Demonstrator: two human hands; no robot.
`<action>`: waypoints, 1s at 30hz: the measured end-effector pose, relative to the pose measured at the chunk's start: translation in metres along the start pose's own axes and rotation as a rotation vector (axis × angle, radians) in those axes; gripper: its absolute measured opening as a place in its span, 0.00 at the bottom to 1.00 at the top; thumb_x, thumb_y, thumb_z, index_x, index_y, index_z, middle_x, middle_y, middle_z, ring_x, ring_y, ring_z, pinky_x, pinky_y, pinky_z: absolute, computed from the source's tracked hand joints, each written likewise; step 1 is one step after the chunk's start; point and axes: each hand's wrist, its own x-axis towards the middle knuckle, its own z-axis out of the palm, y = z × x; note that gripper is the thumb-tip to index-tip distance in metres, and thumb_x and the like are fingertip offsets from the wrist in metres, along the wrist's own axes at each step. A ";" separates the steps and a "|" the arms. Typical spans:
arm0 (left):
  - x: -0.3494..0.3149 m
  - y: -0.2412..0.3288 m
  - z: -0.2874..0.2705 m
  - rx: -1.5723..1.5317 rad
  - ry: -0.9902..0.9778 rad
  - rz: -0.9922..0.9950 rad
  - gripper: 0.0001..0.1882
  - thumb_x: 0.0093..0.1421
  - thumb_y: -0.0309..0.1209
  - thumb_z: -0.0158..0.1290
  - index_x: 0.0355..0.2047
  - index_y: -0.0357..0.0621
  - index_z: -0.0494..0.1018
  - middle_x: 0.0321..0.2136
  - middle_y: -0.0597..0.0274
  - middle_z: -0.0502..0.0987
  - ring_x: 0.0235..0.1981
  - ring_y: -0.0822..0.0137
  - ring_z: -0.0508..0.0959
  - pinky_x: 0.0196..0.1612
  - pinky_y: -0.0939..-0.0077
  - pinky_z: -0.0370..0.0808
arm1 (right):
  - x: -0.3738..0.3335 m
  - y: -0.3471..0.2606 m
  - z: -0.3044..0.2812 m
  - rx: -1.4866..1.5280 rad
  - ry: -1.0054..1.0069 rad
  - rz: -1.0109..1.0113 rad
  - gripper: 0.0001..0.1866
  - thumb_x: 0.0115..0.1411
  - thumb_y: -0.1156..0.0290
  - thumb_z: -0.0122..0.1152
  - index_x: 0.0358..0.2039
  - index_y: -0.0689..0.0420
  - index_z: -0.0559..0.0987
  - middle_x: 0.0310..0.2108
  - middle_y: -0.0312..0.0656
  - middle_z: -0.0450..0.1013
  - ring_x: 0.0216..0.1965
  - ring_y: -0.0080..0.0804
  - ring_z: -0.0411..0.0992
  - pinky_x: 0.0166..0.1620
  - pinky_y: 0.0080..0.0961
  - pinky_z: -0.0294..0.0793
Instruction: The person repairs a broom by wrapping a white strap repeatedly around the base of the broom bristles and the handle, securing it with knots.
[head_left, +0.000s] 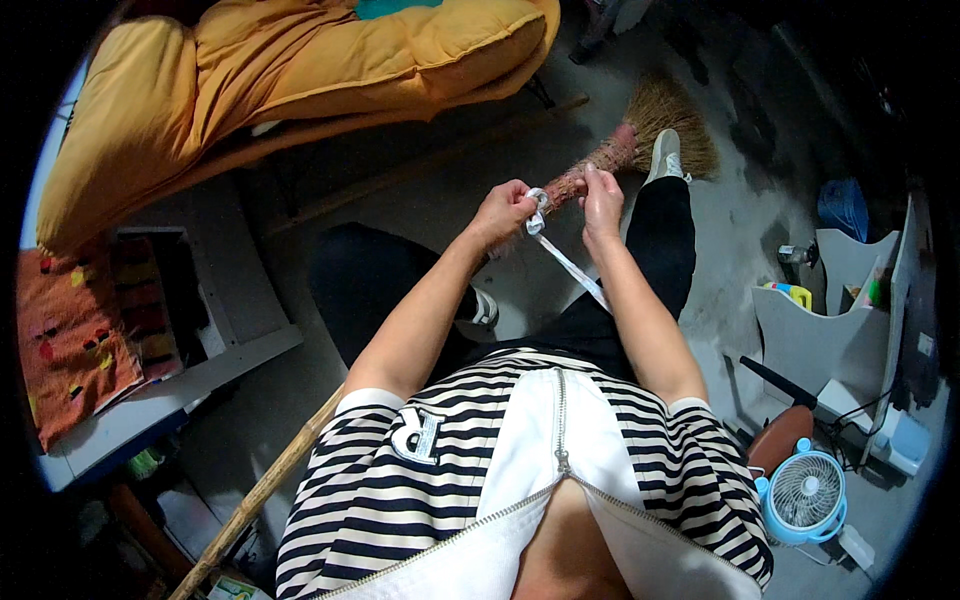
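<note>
In the head view, looking down, the left hand [503, 214], near the centre of the frame, grasps a looped white strip [537, 203] whose tail slants down and right. Just beside it, the right hand [602, 205] has its fingers bent at the bound neck of a straw broom [617, 150]; I cannot tell whether they grip it. The broom's bristles fan out at upper right, beside a pale shoe [666, 157]. An orange padded seat [370, 65] fills the upper left; a light-blue fan [806, 490] stands at lower right.
</note>
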 end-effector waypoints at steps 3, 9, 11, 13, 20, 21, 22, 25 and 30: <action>0.002 -0.003 0.001 0.050 0.090 0.005 0.06 0.54 0.29 0.49 0.29 0.39 0.68 0.22 0.69 0.70 0.24 0.77 0.69 0.27 0.83 0.67 | -0.019 0.003 -0.008 -0.301 -0.307 -0.016 0.14 0.56 0.60 0.55 0.34 0.57 0.70 0.29 0.34 0.69 0.30 0.18 0.66 0.32 0.16 0.65; 0.002 -0.004 -0.001 -0.019 0.150 -0.004 0.08 0.55 0.31 0.50 0.29 0.39 0.69 0.21 0.68 0.71 0.21 0.78 0.69 0.24 0.84 0.66 | -0.055 -0.010 0.009 -0.562 -0.466 -0.025 0.21 0.50 0.63 0.62 0.39 0.62 0.68 0.32 0.41 0.72 0.33 0.23 0.70 0.35 0.20 0.68; -0.001 0.003 0.002 0.017 0.155 -0.011 0.07 0.55 0.31 0.50 0.29 0.39 0.69 0.21 0.68 0.71 0.21 0.79 0.68 0.23 0.85 0.66 | -0.047 0.009 0.004 -0.397 -0.456 -0.010 0.20 0.47 0.63 0.64 0.36 0.62 0.70 0.29 0.44 0.73 0.29 0.27 0.72 0.33 0.22 0.70; 0.000 0.006 0.004 0.030 0.150 -0.003 0.06 0.55 0.30 0.50 0.29 0.40 0.69 0.21 0.69 0.70 0.21 0.79 0.68 0.23 0.85 0.65 | -0.044 0.022 0.000 -0.390 -0.442 -0.035 0.16 0.49 0.66 0.62 0.33 0.62 0.71 0.27 0.41 0.73 0.27 0.25 0.71 0.32 0.21 0.70; -0.005 0.006 0.002 -0.050 0.110 0.017 0.04 0.54 0.28 0.47 0.29 0.41 0.69 0.21 0.71 0.69 0.23 0.80 0.66 0.27 0.85 0.64 | -0.047 0.011 0.002 0.061 -0.328 0.376 0.05 0.51 0.75 0.57 0.29 0.61 0.73 0.23 0.35 0.71 0.22 0.19 0.68 0.25 0.15 0.68; -0.005 0.008 0.003 -0.075 0.099 0.022 0.04 0.54 0.27 0.46 0.29 0.41 0.69 0.21 0.71 0.69 0.23 0.80 0.66 0.27 0.85 0.64 | -0.046 0.014 0.002 0.121 -0.305 0.437 0.04 0.51 0.75 0.56 0.28 0.60 0.73 0.23 0.35 0.71 0.21 0.19 0.68 0.24 0.14 0.67; -0.005 0.010 0.003 -0.096 0.085 0.000 0.04 0.54 0.27 0.46 0.29 0.41 0.69 0.22 0.71 0.69 0.23 0.79 0.66 0.27 0.85 0.64 | -0.044 0.014 0.001 0.146 -0.312 0.472 0.04 0.51 0.76 0.56 0.29 0.61 0.73 0.23 0.36 0.71 0.21 0.19 0.68 0.25 0.15 0.67; -0.004 0.011 -0.001 -0.160 0.018 -0.064 0.06 0.52 0.25 0.43 0.29 0.42 0.69 0.22 0.70 0.69 0.23 0.78 0.66 0.27 0.85 0.63 | -0.036 0.017 -0.005 0.169 -0.336 0.525 0.05 0.51 0.77 0.55 0.30 0.62 0.74 0.23 0.36 0.71 0.22 0.20 0.68 0.26 0.16 0.68; -0.002 0.010 -0.010 -0.202 -0.085 -0.091 0.06 0.52 0.25 0.44 0.30 0.42 0.69 0.24 0.69 0.70 0.24 0.76 0.68 0.29 0.85 0.64 | -0.029 0.014 -0.001 -0.019 -0.381 0.304 0.08 0.50 0.79 0.54 0.32 0.63 0.76 0.26 0.37 0.72 0.24 0.20 0.68 0.28 0.17 0.68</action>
